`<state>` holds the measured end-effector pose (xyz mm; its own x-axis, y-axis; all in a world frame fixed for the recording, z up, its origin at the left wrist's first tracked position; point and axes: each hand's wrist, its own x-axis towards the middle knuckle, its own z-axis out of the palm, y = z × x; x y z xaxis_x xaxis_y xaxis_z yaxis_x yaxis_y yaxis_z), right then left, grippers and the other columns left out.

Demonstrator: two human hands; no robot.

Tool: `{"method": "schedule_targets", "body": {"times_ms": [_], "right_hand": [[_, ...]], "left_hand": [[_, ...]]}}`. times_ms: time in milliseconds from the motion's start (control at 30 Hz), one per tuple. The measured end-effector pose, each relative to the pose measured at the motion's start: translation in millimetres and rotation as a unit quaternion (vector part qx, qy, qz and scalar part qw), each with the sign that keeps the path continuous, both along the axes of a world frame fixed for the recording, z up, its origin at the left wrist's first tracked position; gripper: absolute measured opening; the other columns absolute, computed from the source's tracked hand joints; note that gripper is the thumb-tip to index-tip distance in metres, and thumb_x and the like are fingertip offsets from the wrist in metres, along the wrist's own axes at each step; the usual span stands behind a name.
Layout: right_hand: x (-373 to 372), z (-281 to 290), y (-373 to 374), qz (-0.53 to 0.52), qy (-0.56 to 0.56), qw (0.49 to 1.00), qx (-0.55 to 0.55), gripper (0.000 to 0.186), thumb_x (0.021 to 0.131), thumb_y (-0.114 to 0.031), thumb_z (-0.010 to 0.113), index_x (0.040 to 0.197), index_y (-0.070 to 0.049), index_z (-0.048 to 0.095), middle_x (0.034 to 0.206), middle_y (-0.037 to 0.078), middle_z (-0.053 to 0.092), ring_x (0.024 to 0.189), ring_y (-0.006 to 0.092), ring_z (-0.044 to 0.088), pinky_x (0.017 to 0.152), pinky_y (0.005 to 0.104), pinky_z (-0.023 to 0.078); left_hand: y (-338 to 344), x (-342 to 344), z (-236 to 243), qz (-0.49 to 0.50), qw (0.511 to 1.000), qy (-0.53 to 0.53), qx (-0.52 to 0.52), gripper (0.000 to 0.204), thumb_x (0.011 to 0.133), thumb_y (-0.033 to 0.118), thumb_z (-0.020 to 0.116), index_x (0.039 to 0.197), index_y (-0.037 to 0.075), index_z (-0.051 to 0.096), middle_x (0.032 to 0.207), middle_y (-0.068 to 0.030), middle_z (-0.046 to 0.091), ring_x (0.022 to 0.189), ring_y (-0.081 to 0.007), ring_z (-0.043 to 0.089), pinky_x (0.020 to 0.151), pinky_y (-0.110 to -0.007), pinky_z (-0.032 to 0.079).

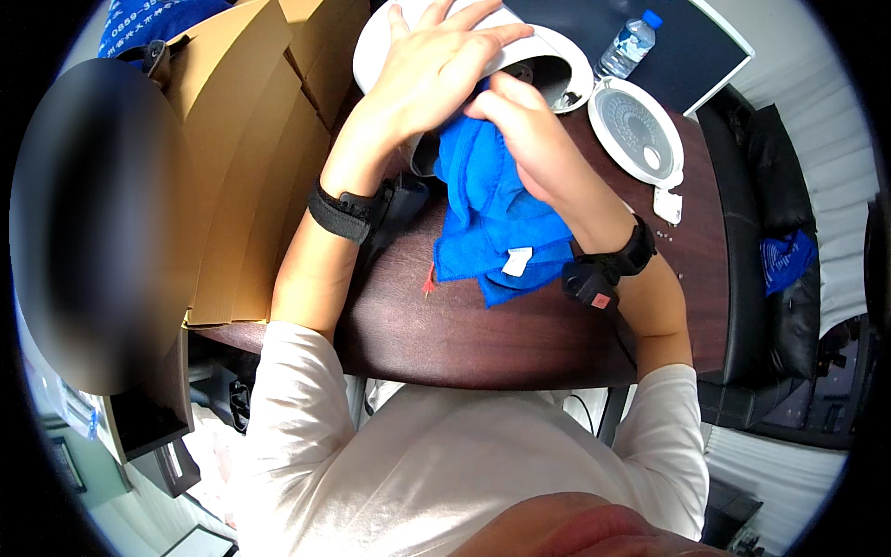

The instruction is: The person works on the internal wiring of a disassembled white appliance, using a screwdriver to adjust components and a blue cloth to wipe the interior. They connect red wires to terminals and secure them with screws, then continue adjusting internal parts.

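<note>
A white rounded appliance (373, 58) lies tipped at the far side of the table, its dark hollow facing right and toward me. My left hand (429, 79) rests on top of it, fingers spread. A blue cloth (497, 209) with a white tag hangs from the opening's edge down onto the table. Closed around the cloth's upper end is my right hand (527, 130), at the lower edge of the opening; its fingertips are partly hidden. Right of the appliance, a round white lid (599, 116) with a grey inner face lies on the table.
A large cardboard box (241, 176) stands along the left side. A water bottle (628, 48) with a blue cap is behind the lid, before a dark white-edged panel (691, 42). Small red strands (429, 278) lie near the cloth. A black sofa (778, 167) stands beyond the brown table (418, 343).
</note>
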<state>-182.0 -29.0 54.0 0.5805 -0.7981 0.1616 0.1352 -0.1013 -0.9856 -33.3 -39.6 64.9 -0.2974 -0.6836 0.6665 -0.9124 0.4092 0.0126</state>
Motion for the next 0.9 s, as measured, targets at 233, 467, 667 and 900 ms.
{"method": "schedule_targets", "body": {"times_ms": [233, 467, 667, 900], "right_hand": [[9.2, -18.6, -6.4, -0.016, 0.199, 0.966, -0.166, 0.039, 0.083, -0.014, 0.057, 0.116, 0.007, 0.057, 0.103, 0.015, 0.062, 0.095, 0.0232, 0.058, 0.086, 0.0337, 0.047], [8.9, -15.7, 23.0, -0.088, 0.192, 0.959, -0.190, 0.038, 0.078, -0.024, 0.065, 0.105, 0.003, 0.060, 0.094, 0.029, 0.065, 0.092, 0.0450, 0.063, 0.083, 0.0484, 0.050], [9.4, -48.8, 56.5, -0.136, 0.124, 0.958, -0.221, 0.054, 0.079, -0.010, 0.065, 0.125, 0.011, 0.044, 0.116, 0.033, 0.055, 0.110, 0.0467, 0.055, 0.095, 0.0468, 0.045], [25.0, -83.6, 56.4, -0.161, 0.096, 0.931, -0.313, 0.056, 0.081, -0.005, 0.060, 0.130, 0.011, 0.040, 0.119, 0.035, 0.052, 0.108, 0.0490, 0.055, 0.094, 0.0485, 0.047]], "left_hand": [[-1.6, 2.1, -4.7, -0.013, 1.000, 0.000, -0.020, 0.045, 0.091, 0.022, 0.041, 0.131, 0.027, 0.061, 0.147, -0.0046, 0.046, 0.142, -0.0371, 0.028, 0.106, -0.071, 0.010], [8.8, 9.1, 10.3, -0.124, 0.979, 0.105, 0.121, 0.057, 0.087, 0.035, 0.059, 0.137, 0.009, 0.052, 0.150, -0.0256, 0.034, 0.140, -0.0452, 0.027, 0.115, -0.051, 0.018], [12.0, 11.6, 15.1, -0.151, 0.976, 0.079, 0.133, 0.063, 0.085, 0.034, 0.061, 0.141, 0.007, 0.047, 0.148, -0.0369, 0.027, 0.139, -0.0528, 0.023, 0.116, -0.050, 0.017], [7.9, 15.4, 8.5, -0.162, 0.978, 0.070, 0.109, 0.064, 0.083, 0.027, 0.061, 0.142, 0.007, 0.045, 0.148, -0.0370, 0.028, 0.139, -0.0518, 0.024, 0.117, -0.050, 0.017]]}}
